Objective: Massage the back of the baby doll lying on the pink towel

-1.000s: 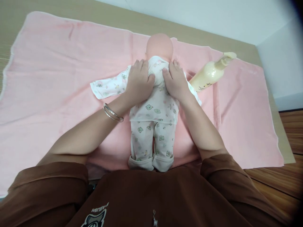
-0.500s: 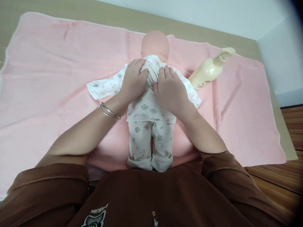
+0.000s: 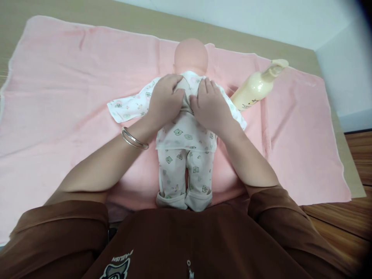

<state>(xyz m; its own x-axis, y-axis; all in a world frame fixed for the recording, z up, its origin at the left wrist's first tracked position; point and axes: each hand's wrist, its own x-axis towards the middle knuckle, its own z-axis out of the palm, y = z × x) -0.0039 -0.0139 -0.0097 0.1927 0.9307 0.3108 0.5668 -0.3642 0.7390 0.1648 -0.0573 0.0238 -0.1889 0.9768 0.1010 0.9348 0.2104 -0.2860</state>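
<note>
A baby doll [image 3: 192, 56] lies in the middle of the head view with the back of its bare head toward me. It wears a white printed shirt [image 3: 186, 133] and matching trousers [image 3: 200, 168] with turned-up cuffs. My left hand [image 3: 167, 97] rests on the left of the doll's upper back, fingers laid over the shirt and thumb apart. On the right of the back lies my right hand [image 3: 212, 106], its fingers extended and its thumb pointing inward. Between the two thumbs the shirt is creased into folds. My palms hide part of the doll's sides.
Beneath the doll a pink blanket [image 3: 72, 77] covers most of a wooden table [image 3: 232, 40]. A pale yellow pump bottle [image 3: 255, 89] lies tilted beside the doll's right-hand sleeve. White wall [image 3: 261, 19] stands behind, and wooden floor [image 3: 343, 217] shows at the right.
Both hands have shifted slightly down the doll's back. The shirt folds between the thumbs have moved and changed shape. The doll and the bottle stay in place.
</note>
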